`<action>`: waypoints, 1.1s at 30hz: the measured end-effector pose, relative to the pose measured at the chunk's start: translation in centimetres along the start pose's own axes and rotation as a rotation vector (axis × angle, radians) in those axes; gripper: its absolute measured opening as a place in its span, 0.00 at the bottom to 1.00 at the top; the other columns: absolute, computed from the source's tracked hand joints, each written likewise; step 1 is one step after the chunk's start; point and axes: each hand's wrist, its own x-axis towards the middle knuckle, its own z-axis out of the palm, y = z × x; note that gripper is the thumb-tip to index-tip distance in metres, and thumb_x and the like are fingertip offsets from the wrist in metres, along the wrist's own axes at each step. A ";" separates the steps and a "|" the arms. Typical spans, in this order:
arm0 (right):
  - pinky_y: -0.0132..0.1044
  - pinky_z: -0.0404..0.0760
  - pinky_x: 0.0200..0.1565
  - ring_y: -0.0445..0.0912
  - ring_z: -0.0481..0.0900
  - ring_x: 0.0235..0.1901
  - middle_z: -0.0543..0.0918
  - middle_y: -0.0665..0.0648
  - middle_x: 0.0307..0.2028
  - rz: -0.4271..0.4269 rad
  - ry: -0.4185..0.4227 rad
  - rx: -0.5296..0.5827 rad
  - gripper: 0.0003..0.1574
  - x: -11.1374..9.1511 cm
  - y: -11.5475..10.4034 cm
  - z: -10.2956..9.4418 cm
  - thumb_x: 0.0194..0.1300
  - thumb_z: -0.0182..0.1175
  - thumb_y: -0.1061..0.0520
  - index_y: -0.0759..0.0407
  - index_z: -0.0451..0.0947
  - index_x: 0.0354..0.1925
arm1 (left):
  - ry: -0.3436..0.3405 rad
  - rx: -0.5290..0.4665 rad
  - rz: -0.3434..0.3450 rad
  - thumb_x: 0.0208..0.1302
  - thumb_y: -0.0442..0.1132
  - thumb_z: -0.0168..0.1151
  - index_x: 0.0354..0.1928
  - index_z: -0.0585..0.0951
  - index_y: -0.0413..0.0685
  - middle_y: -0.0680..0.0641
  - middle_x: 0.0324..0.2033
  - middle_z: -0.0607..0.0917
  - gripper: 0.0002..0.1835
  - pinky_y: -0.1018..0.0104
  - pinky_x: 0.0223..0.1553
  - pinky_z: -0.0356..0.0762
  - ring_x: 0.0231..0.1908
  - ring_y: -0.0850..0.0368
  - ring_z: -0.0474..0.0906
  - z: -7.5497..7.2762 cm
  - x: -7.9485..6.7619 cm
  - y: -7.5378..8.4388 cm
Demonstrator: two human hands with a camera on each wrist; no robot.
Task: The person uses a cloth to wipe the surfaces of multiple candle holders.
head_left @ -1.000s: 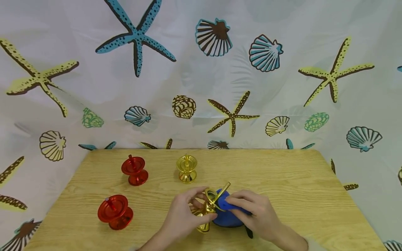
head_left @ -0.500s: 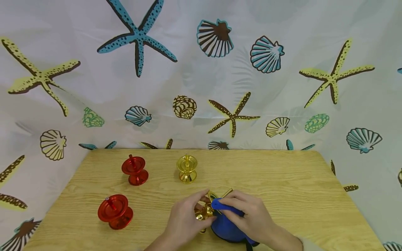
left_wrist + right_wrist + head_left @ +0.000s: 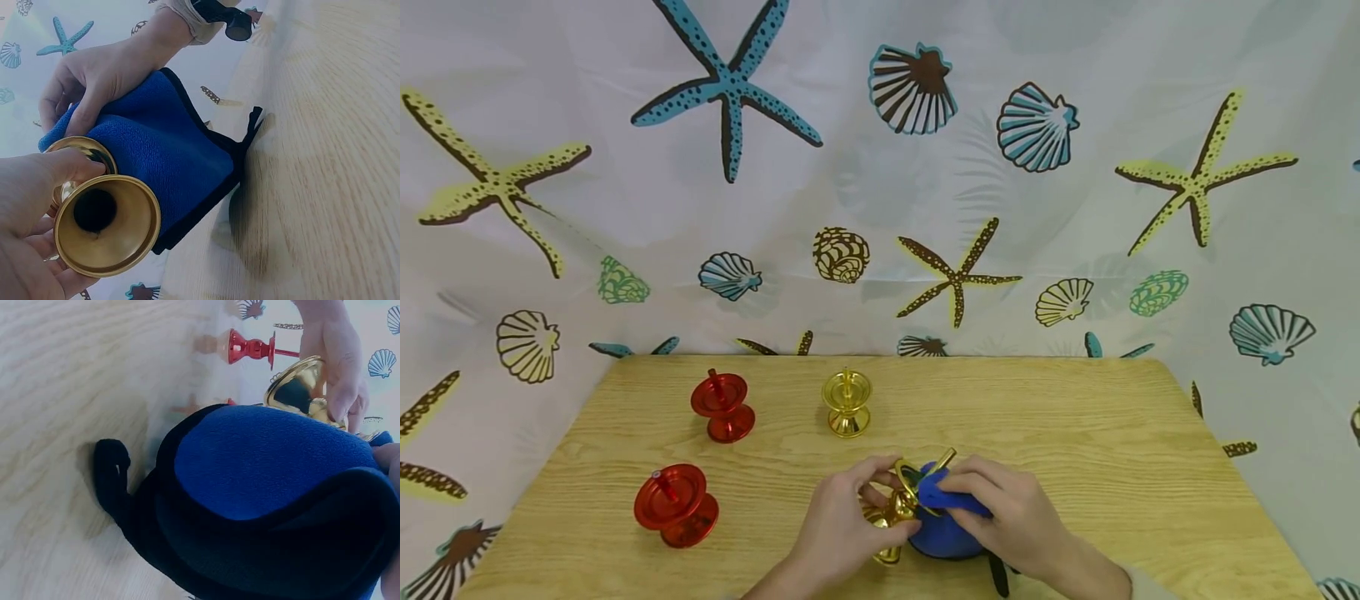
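My left hand (image 3: 847, 512) grips a gold candle holder (image 3: 107, 225) around its waist, tilted so the dish and spike lean right. In the left wrist view its hollow, flared base faces the camera. My right hand (image 3: 1011, 508) pinches a blue cloth (image 3: 165, 147) with black edging and a black hanging loop, pressing it against the holder's dish beside the spike. Most of the cloth hangs below the fingers, above the tabletop. In the right wrist view the cloth (image 3: 269, 462) covers much of the holder, and only part of the right hand shows at the edge.
Two red candle holders, a nearer one (image 3: 673, 504) and a farther one (image 3: 722, 406), stand on the left of the wooden table (image 3: 1075, 417). Another gold candle holder (image 3: 847, 404) stands behind the hands. A shell-and-starfish patterned curtain (image 3: 880, 192) surrounds the table.
My right hand has worked the cloth back and forth over the dish beside the spike, its hanging part swinging. My left hand keeps its grip, with the holder shifting only slightly.
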 end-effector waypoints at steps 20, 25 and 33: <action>0.28 0.88 0.40 0.47 0.90 0.32 0.87 0.54 0.37 0.032 0.122 -0.039 0.20 0.4 1.1 -1.4 0.80 0.55 0.46 0.58 0.85 0.42 | 0.004 0.016 -0.024 0.48 0.43 0.86 0.60 0.84 0.46 0.51 0.42 0.92 0.34 0.73 0.36 0.82 0.32 0.73 0.85 -0.1 -0.3 0.0; 0.28 0.88 0.40 0.46 0.91 0.33 0.90 0.54 0.38 0.022 0.093 -0.004 0.12 -0.1 0.6 -0.4 0.77 0.63 0.51 0.57 0.86 0.46 | 0.012 0.009 -0.022 0.49 0.43 0.85 0.60 0.85 0.45 0.51 0.42 0.93 0.34 0.73 0.36 0.82 0.32 0.73 0.84 -0.1 -0.1 0.3; 0.26 0.87 0.41 0.43 0.91 0.35 0.91 0.53 0.38 0.114 0.029 0.134 0.17 -0.1 -0.3 0.5 0.60 0.76 0.66 0.55 0.88 0.48 | 0.036 0.063 0.054 0.49 0.39 0.85 0.61 0.84 0.44 0.51 0.42 0.93 0.34 0.74 0.35 0.83 0.33 0.67 0.88 -0.1 0.0 0.1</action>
